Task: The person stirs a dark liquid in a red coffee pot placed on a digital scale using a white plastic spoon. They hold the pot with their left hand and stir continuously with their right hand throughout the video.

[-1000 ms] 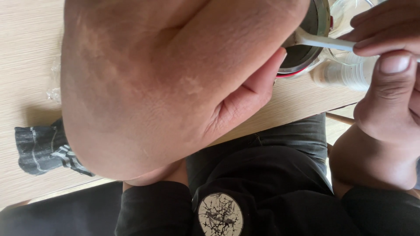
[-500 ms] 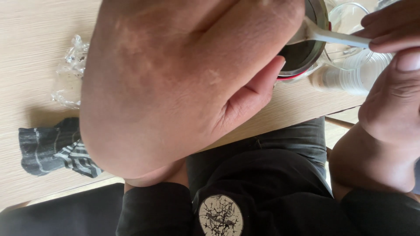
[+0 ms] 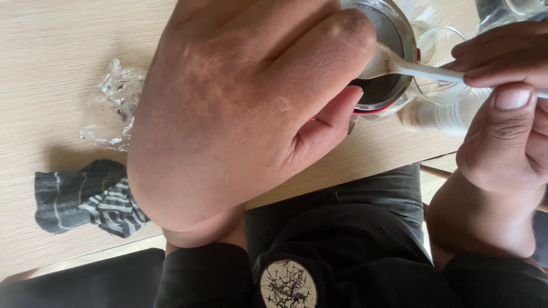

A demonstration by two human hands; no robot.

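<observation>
Spoon (image 3: pixel 425 69), white plastic, reaches from the right into the mouth of a round metal-rimmed container (image 3: pixel 394 63) that stands near the near edge of the pale wooden table (image 3: pixel 63 63). Its bowl sits over the dark contents, just inside the rim. The right hand (image 3: pixel 502 137) pinches the spoon's handle, fingers pressed together on top and the thumb beneath. The left hand (image 3: pixel 245 108) wraps over the container from the left, its fingers curled around the wall and the thumb lying against the near side; it hides most of the body, where a strip of red shows below the rim. Clear glassware (image 3: pixel 442 48) and a stack of clear plastic cups (image 3: pixel 439 114) lying on its side rest just beyond and to the right of the container, close to the table's near edge. Farther left on the table lies a crumpled clear plastic wrapper (image 3: pixel 111 102), and near it, at the near edge, a bunched dark striped cloth (image 3: pixel 85 199).
</observation>
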